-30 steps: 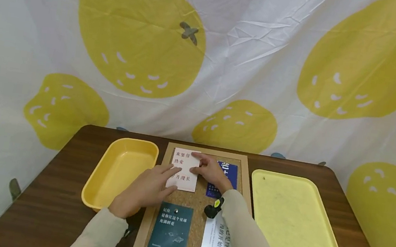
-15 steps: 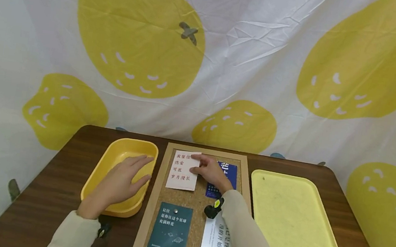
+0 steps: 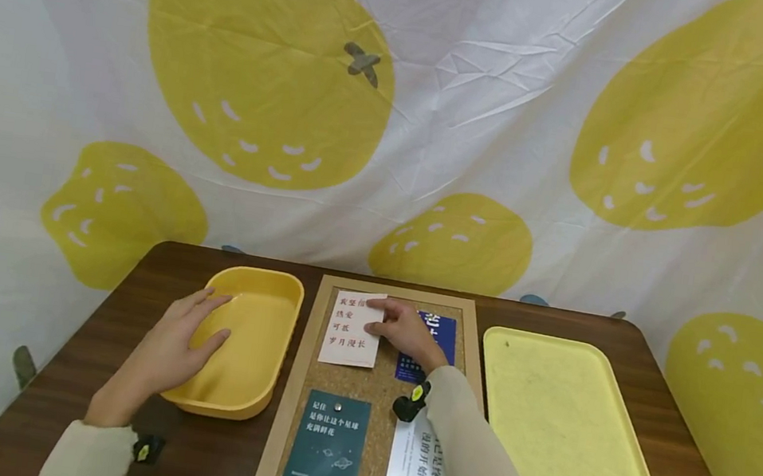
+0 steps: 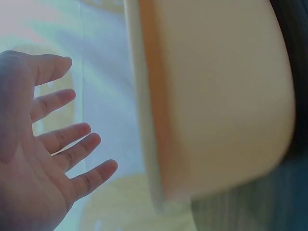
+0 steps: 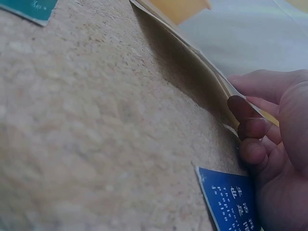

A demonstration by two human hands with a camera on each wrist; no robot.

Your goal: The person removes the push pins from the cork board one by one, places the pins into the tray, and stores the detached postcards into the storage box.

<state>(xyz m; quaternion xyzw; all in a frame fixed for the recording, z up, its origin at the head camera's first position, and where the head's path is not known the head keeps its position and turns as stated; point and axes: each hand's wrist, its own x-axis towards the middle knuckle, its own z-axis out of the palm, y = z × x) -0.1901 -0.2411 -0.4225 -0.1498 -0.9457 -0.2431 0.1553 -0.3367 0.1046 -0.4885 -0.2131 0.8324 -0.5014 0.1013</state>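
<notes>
My right hand (image 3: 407,330) pinches the right edge of a white card (image 3: 340,352) with red writing, over the upper left of a framed corkboard (image 3: 385,387). In the right wrist view, thumb and fingers (image 5: 252,127) hold the card by its edge, its near side raised off the cork. My left hand (image 3: 168,343) hovers over the left rim of a yellow plastic bin (image 3: 256,366), fingers spread and holding nothing. The left wrist view shows that hand's palm (image 4: 29,178) beside the bin's outer wall (image 4: 226,106).
On the corkboard lie a dark green card (image 3: 324,452) with a silver pushpin (image 3: 338,408), a blue card (image 3: 441,350) and a silvery card (image 3: 404,474), both partly behind my right arm. A pale yellow tray (image 3: 572,440) stands right of it, on a brown wooden table (image 3: 117,324).
My left hand has left the white card and moved left, across the bin to its left rim. The right hand keeps its place, still pinching the card.
</notes>
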